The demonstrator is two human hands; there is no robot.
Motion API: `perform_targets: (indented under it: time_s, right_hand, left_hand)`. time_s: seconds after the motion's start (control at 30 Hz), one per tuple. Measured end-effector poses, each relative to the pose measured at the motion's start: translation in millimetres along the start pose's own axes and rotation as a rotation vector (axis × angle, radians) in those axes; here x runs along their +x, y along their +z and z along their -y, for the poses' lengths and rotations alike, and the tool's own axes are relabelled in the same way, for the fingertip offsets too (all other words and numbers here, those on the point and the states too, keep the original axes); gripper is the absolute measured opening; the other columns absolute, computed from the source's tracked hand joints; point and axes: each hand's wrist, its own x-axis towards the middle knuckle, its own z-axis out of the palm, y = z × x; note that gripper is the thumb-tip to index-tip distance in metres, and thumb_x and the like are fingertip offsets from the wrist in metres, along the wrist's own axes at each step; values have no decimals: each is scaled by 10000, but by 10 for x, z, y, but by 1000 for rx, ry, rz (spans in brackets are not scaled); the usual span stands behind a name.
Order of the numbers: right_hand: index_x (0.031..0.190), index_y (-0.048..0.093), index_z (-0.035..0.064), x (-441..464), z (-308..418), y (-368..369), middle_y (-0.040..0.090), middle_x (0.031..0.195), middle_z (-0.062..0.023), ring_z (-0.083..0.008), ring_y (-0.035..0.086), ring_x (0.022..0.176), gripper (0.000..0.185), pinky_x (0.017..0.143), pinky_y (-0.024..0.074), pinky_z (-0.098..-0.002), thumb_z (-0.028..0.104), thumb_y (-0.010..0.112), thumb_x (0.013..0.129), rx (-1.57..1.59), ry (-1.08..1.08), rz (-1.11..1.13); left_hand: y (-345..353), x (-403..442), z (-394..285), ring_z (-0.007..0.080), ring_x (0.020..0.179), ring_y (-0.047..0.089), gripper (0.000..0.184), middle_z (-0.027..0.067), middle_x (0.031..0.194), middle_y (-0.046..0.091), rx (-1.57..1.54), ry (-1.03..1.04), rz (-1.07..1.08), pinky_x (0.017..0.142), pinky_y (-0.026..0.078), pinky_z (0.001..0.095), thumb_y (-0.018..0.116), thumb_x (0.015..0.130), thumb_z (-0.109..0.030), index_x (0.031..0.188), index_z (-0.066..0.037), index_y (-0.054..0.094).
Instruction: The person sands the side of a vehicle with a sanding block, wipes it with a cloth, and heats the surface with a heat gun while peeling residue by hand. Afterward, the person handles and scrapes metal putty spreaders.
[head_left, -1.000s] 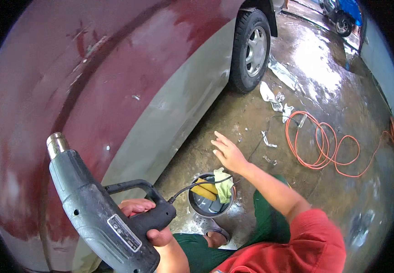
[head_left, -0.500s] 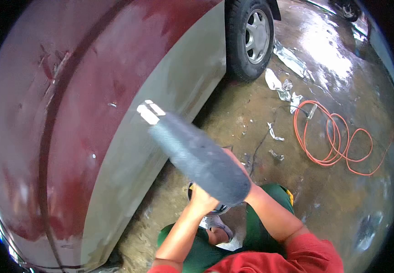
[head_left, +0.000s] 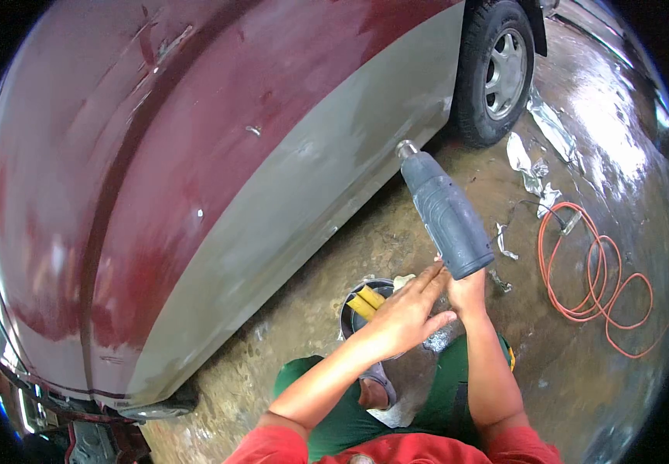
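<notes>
A dark grey heat gun (head_left: 449,216) with a metal nozzle points up and left, near the lower edge of the vehicle's side. Under its rear end is my right hand (head_left: 466,290), wrapped round the handle, most of its fingers hidden by the gun's body. My left hand (head_left: 410,313) is stretched out flat just left of it, fingertips close to the gun and thumb apart, holding nothing. To the left lies the maroon and grey vehicle panel (head_left: 272,162), with scraped, patchy paint and small white spots.
A bucket (head_left: 343,319) with yellow pieces and a pale cloth stands on the wet floor below my left hand. An orange cable (head_left: 554,290) lies coiled at the right. Crumpled silvery scraps (head_left: 554,131) lie beside the black-tyred wheel (head_left: 497,73).
The heat gun passed from my left hand to my right and moved right, away from the panel. My left hand has let go and opened. The view has shifted.
</notes>
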Motion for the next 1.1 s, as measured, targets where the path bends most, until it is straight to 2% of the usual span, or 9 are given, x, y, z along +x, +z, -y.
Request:
perform_targets:
  time_s: [0.23, 0.27, 0.37, 0.5, 0.57, 0.7, 0.8, 0.93, 1.1]
  right_hand:
    - [1187, 637, -36, -19, 9, -5, 675, 1195, -173, -274, 637, 1114, 397, 975, 472, -371, 19, 689, 797, 11, -64, 44]
    - [1149, 648, -24, -22, -15, -1, 686, 1115, -140, -244, 648, 1036, 336, 916, 492, -364, 2, 672, 815, -44, -107, 31]
    - [1071, 670, 0, -63, -150, 23, 708, 953, -75, -183, 671, 882, 224, 795, 533, -352, -29, 653, 849, -176, -206, 8]
    - [1056, 674, -4, -79, -137, 55, 711, 947, -83, -192, 679, 883, 202, 794, 535, -351, -6, 687, 855, -323, -313, 28]
    - [1050, 678, -5, -71, -112, 71, 715, 949, -90, -201, 683, 887, 187, 803, 536, -351, 8, 690, 863, -355, -370, 49]
    - [1053, 688, -6, -92, -133, 83, 723, 970, -101, -216, 688, 906, 180, 827, 534, -362, 25, 690, 876, -395, -439, 75]
    - [1058, 695, -5, -78, -144, 75, 727, 985, -104, -219, 690, 913, 184, 834, 533, -368, 28, 692, 878, -422, -485, 78]
    - [1049, 699, -5, -79, -143, 92, 728, 988, -103, -218, 690, 906, 175, 833, 533, -367, 19, 688, 876, -390, -470, 72]
    - [1064, 679, -4, -41, -111, 92, 715, 972, -92, -211, 677, 882, 194, 815, 531, -367, -7, 671, 871, -292, -459, 27]
  left_hand:
    - [-116, -70, 36, 391, 1434, 349, 696, 277, 1525, 365, -3, 2, 56, 1179, 307, 452, 647, 941, -358, 1462, 26, 393]
    - [-158, -73, 77, 380, 1444, 339, 693, 271, 1537, 351, 1, 7, 64, 1188, 293, 449, 648, 941, -342, 1470, 22, 386]
    - [-369, -129, 372, 364, 1505, 202, 739, 235, 1614, 219, 170, -10, -373, 1225, 183, 458, 664, 930, -256, 1526, -3, 310]
    - [-1012, -407, 739, 382, 1532, 12, 809, 224, 1653, 48, 519, -231, -1077, 1228, 63, 492, 635, 960, -308, 1577, -40, 185]
    - [-1358, -545, 824, 410, 1522, -80, 857, 238, 1648, -48, 567, -411, -1283, 1221, 19, 521, 615, 971, -287, 1579, -4, 82]
    - [-1916, -589, 1110, 390, 1521, -117, 873, 249, 1640, -82, 731, -464, -1447, 1207, -60, 546, 488, 1011, -465, 1568, 30, 34]
    - [-1836, -434, 1290, 402, 1515, -141, 935, 265, 1628, -131, 880, -453, -1412, 1197, -82, 558, 499, 999, -481, 1566, 19, -52]
    - [-1393, -342, 1433, 408, 1513, -144, 961, 262, 1629, -136, 939, -391, -1195, 1201, -72, 557, 533, 984, -476, 1569, 16, -49]
    - [-1500, -575, 1451, 429, 1522, -46, 913, 277, 1636, -22, 1099, -261, -900, 1211, -19, 560, 567, 968, -438, 1568, 38, 71]
